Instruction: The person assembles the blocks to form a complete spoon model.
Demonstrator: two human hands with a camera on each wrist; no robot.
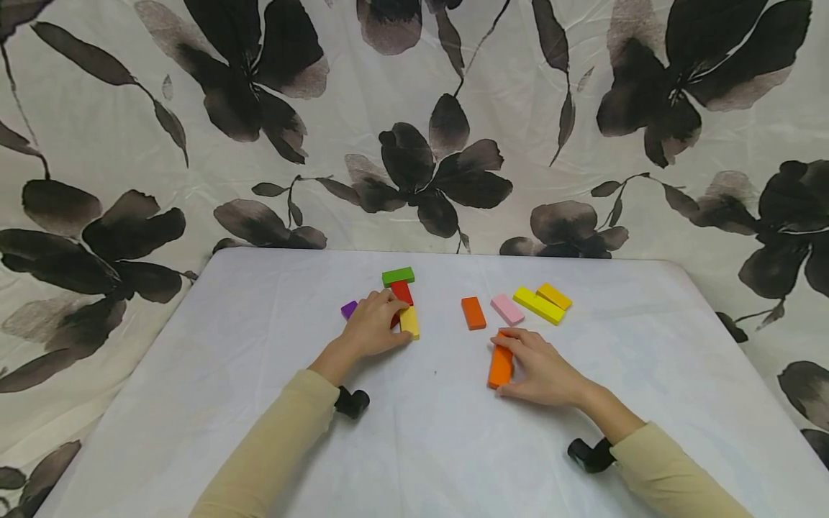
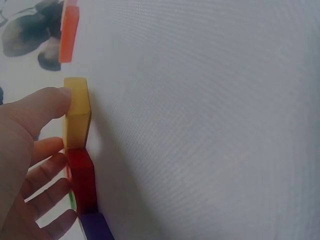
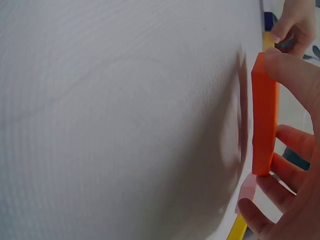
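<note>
On the white table [image 1: 227,403], the left hand [image 1: 374,324] is pinching a yellow block [image 1: 409,321]. The right hand [image 1: 540,367] is gripping an orange block [image 1: 500,365], probably lining blocks up; next comes careful sliding.

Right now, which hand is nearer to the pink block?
Right. The right hand holds the long orange block just in front of the pink block; the left hand lies farther left, on the yellow block.

Three blocks [image 1: 531,303] lie behind the right hand [image 1: 542,368]; another cluster [image 1: 401,298] sits left.
</note>
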